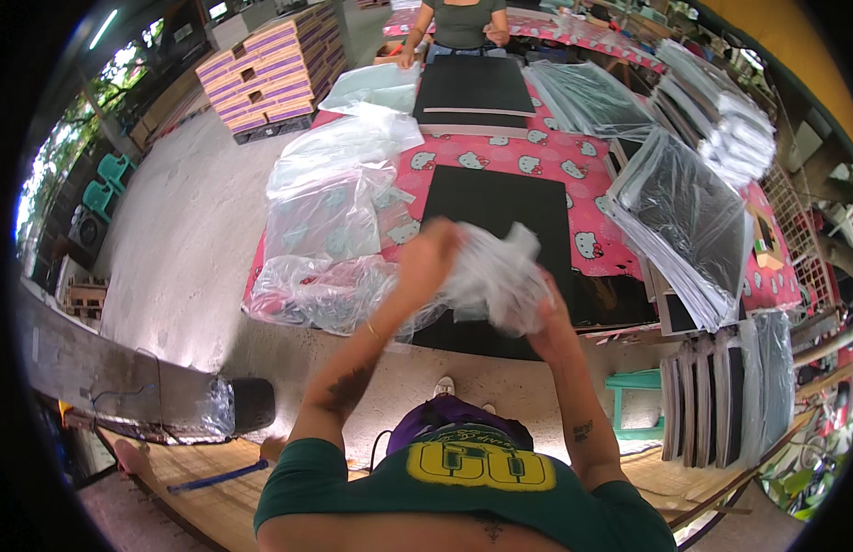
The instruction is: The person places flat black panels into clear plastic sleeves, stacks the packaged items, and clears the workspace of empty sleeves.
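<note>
Where the head view centres on the near side of the table (pixel 527 166), crumpled clear plastic (pixel 500 276) is bunched between both hands, above a flat black board (pixel 500 198). The left hand (pixel 433 248) is blurred at the plastic's left side, and whether its fingers are closed cannot be told; the right hand (pixel 555 331) has its fingers curled on the lower right edge. Held at two sides, the film is probably being kept spread and clear of the board. Loose plastic sleeves (pixel 325 221) lie along the left, apparently within easy reach, while film-covered boards (pixel 679 212) are piled at the right, seemingly to leave the middle for handling. Across the table, a co-worker (pixel 463 23) stands behind further black boards (pixel 472 83). Upright panels (pixel 711 405) and a green stool (pixel 633 396) obstruct the floor at right; stacked cartons (pixel 279 69) stand well apart, beyond the table's left side.
</note>
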Tool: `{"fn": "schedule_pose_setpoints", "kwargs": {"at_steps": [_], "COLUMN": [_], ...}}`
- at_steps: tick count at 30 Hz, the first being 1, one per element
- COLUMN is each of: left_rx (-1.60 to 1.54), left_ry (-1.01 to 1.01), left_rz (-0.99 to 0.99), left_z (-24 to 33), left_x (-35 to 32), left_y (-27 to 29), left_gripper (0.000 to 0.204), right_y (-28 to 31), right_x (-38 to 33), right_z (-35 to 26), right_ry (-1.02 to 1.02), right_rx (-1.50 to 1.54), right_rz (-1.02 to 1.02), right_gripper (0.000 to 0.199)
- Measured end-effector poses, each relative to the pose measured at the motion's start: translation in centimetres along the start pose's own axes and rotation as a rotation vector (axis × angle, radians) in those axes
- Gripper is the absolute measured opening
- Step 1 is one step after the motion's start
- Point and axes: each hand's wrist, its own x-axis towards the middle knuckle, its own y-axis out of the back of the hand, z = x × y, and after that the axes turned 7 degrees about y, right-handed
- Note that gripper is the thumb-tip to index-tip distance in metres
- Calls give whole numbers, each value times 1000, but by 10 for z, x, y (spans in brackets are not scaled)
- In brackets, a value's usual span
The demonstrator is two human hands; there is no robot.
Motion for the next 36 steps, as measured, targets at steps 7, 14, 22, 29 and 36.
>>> {"fn": "schedule_pose_setpoints", "kwargs": {"at_steps": [7, 14, 22, 29, 36], "left_rx": [135, 779, -463, 702, 89], "left_ry": [577, 531, -157, 21, -161], "left_rz": [-54, -365, -902, -679, -926], "left_z": [-132, -206, 76, -21, 33], "left_x": [-123, -29, -30, -51, -8], "left_y": [26, 25, -23, 38, 99], "left_gripper": [41, 58, 60, 60, 49], "right_y": [20, -9, -16, 75, 138], "right_x": [-27, -7, -16, -40, -20], "right_z": [-80, -83, -110, -152, -190], "right_ry": [82, -210, 0, -156, 101], "right_rx": [-165, -1105, -2177, -2416, -832], "right_rz": [71, -635, -399, -70, -446], "right_gripper": [56, 16, 20, 37, 43]}}
